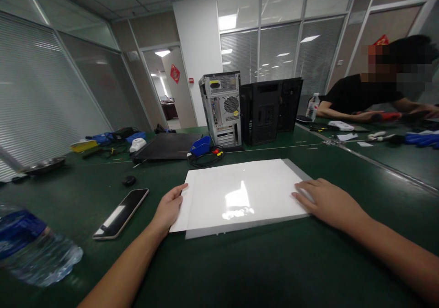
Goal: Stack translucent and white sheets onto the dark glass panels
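Observation:
A flat white panel (pixel 183 207) lies on the green table with a clear, glossy sheet (pixel 240 198) over it. The sheet sits askew, sticking out past the panel along the front and the right side. At the panel's left edge is my left hand (pixel 170 206), thumb on top and fingers curled against the side. My right hand (pixel 324 200) grips the sheet's right edge, fingertips on its top surface; the underside of that grip is hidden. A bright light reflection covers part of the sheet's middle.
A phone (pixel 121 214) and a water bottle (pixel 34 244) are on my left. Behind the panel stand a grey computer case (pixel 222 111) and a black case (pixel 262 114), with a blue tool with a cable (pixel 200 146) before them. A person (pixel 363 98) works at far right.

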Tool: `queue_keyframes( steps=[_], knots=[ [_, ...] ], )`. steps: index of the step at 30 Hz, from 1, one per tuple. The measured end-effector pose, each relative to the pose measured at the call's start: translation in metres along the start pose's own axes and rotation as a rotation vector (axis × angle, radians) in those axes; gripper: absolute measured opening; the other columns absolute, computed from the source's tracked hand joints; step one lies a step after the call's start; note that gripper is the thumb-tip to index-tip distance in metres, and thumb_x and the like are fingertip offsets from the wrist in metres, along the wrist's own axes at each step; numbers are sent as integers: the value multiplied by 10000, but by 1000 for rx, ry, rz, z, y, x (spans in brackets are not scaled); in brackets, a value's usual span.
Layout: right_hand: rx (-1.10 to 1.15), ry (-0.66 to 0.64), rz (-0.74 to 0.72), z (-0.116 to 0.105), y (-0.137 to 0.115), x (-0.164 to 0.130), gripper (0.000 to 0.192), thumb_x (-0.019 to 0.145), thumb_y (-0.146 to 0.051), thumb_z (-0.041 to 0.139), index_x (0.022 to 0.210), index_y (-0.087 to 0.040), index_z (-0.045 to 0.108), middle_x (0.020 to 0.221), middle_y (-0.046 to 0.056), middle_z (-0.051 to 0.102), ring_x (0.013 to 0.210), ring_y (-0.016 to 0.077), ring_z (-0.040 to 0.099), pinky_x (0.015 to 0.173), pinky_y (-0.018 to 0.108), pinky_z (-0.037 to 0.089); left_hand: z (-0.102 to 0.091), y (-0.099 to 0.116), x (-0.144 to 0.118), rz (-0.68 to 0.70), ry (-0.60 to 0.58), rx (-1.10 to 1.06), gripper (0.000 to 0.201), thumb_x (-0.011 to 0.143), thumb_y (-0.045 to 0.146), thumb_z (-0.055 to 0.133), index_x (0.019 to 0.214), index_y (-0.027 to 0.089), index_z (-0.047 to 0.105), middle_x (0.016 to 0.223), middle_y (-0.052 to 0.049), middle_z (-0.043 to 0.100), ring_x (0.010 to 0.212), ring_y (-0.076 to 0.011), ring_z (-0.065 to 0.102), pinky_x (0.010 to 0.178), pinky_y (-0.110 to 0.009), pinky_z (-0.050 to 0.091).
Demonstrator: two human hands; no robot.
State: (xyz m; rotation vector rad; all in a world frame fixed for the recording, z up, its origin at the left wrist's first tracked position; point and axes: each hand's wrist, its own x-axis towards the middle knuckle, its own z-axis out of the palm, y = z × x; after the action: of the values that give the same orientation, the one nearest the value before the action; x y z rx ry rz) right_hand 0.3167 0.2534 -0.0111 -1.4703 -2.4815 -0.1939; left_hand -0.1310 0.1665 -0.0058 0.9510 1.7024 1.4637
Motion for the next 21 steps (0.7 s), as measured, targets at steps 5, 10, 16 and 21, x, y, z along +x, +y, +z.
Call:
queue_keyframes(
  steps=[5, 10, 16, 21],
  knots=[
    [-25, 25, -101, -7, -13, -2, 526, 936, -568, 342, 1144, -222, 680, 1150, 76, 657, 1019, 265, 573, 871, 460, 469, -2, -8, 6, -4, -45, -63, 475, 729, -6, 533, 1152, 158, 672, 1338, -93, 609, 1222, -218, 562, 1086, -356, 345],
    [-64, 37, -137, -7, -21, -3, 498, 940, -557, 343, 1097, -237, 691, 1096, 75, 672, 957, 259, 589, 807, 453, 484, -2, -9, 7, -11, -53, -78, 492, 713, -15, 525, 1155, 148, 667, 1349, -101, 598, 1268, -230, 524, 1114, -381, 307],
    [-99, 89, -139, 0, -27, -7, 629, 925, -605, 354, 1359, -187, 537, 1211, 117, 633, 1058, 277, 571, 910, 452, 468, -3, -11, 8, 9, -69, -84, 489, 706, -1, 551, 1152, 162, 665, 1386, -104, 566, 1285, -217, 509, 1108, -355, 314],
    [-100, 71, -135, 5, -29, -7, 689, 908, -642, 350, 1435, -210, 452, 1273, 129, 595, 1103, 299, 554, 927, 480, 446, -3, -9, 7, 40, -62, -17, 470, 714, 38, 577, 1164, 146, 656, 1367, -121, 580, 1253, -221, 539, 1088, -360, 343]
  ],
)
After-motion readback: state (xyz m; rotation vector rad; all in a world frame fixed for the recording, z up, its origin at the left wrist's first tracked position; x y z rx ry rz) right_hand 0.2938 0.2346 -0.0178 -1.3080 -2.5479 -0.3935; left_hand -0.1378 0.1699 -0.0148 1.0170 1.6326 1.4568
